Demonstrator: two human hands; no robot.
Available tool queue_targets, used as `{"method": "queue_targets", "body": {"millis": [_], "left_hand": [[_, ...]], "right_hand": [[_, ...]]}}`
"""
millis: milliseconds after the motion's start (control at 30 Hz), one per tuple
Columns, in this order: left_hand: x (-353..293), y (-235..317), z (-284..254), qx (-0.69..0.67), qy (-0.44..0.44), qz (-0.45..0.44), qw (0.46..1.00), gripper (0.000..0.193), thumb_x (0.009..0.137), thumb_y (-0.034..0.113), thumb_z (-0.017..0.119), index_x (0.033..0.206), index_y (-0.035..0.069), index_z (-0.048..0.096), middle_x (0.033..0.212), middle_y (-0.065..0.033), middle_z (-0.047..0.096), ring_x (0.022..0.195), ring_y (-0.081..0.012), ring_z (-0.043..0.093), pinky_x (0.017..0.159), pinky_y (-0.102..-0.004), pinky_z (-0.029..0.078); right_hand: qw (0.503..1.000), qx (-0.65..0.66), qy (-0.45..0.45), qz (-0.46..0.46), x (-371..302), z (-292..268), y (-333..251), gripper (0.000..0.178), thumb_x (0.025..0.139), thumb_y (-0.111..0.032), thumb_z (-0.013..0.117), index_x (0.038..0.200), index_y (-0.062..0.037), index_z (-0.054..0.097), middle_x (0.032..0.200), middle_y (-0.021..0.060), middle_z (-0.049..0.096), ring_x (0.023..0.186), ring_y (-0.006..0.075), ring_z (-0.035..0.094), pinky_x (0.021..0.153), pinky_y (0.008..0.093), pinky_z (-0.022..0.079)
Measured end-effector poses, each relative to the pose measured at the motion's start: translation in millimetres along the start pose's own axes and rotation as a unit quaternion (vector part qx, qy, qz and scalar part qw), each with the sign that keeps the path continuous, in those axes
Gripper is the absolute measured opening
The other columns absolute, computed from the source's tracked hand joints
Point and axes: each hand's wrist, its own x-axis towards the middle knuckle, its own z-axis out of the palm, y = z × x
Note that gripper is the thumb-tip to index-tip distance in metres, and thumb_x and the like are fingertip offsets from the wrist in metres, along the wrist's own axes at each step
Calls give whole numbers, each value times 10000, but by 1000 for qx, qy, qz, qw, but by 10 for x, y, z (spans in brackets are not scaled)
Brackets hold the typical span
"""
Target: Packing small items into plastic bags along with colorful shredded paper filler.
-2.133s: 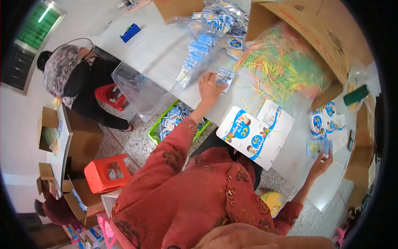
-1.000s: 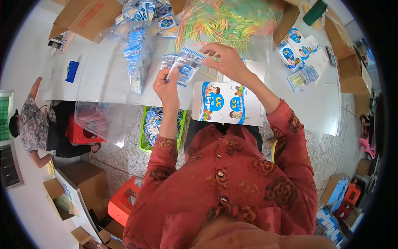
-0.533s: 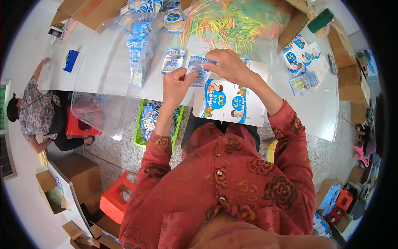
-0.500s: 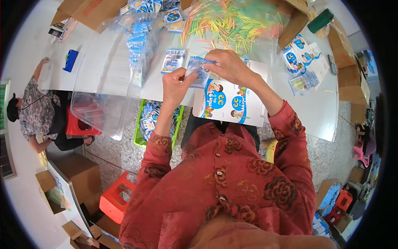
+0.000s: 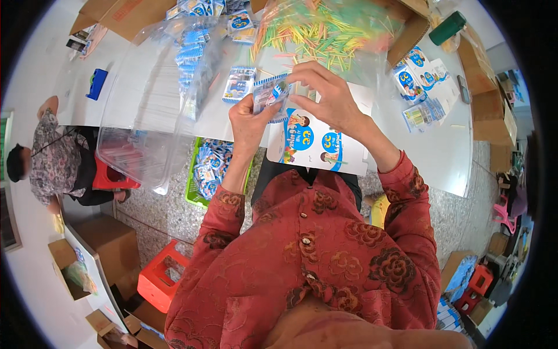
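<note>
My left hand (image 5: 246, 123) pinches a small blue-and-white clear plastic packet (image 5: 268, 93) between thumb and fingers, above the table. To its right, my right hand (image 5: 336, 104) has thumb and fingers apart, its fingertips close to the packet's upper right corner; whether they touch it I cannot make out. Beneath both hands lies a white printed card sheet (image 5: 314, 152) with blue round shapes, overhanging the table's near edge. Just left of the held packet, similar packets (image 5: 239, 84) lie in a small stack. Beyond my hands spreads a heap of thin yellow, green and pink sticks (image 5: 325, 43).
A clear plastic bag (image 5: 136, 116) with packets lies at left, near a blue tape dispenser (image 5: 97, 84). Below the table edge stands a green basket (image 5: 194, 199) of packets. Printed cards (image 5: 427, 81), a phone (image 5: 463, 89) and a green bottle (image 5: 448, 28) are at right. Another person sits far left.
My right hand has parted its fingers and drawn back slightly from the packet. The packet has turned in my left hand. The person at far left has drawn an arm back from the table.
</note>
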Motion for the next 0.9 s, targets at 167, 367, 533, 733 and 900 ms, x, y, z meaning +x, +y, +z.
{"method": "queue_targets", "body": {"millis": [167,367,533,733,900], "left_hand": [[-14,-26,63,15,-7,3,1000,144,724,6,683,853,-33,631,761,3,621,664,-31,525,588,-196,455],[-104,-154,55,53,17,26,998,109,706,-2,675,784,-30,605,707,12,595,639,-20,487,564,-191,433],[-209,-234,132,102,-6,46,994,118,700,18,698,736,-6,589,605,24,527,608,-32,450,532,-212,394],[-276,-64,286,120,-13,43,992,141,707,23,700,822,-16,629,677,-16,615,633,-36,499,563,-213,423],[-288,-161,238,108,-14,28,994,168,715,23,692,867,-21,638,710,-36,644,650,-40,527,590,-216,440]], "right_hand": [[994,-63,-15,-90,-61,-15,49,206,698,-83,678,879,-42,589,976,54,560,811,219,579,675,291,486],[978,-147,-67,-133,-196,-8,5,164,712,-133,666,836,-61,586,916,40,592,759,187,609,611,299,490],[983,-131,-109,-65,-280,-5,36,101,777,-155,598,793,-77,536,784,53,557,720,218,598,576,324,493],[973,-189,-97,-87,-242,8,4,120,696,-88,594,784,-48,524,767,78,552,755,238,580,603,320,496],[970,-215,-75,-85,-221,63,-16,192,645,-77,625,812,-45,536,793,73,557,777,229,582,616,313,500]]}}
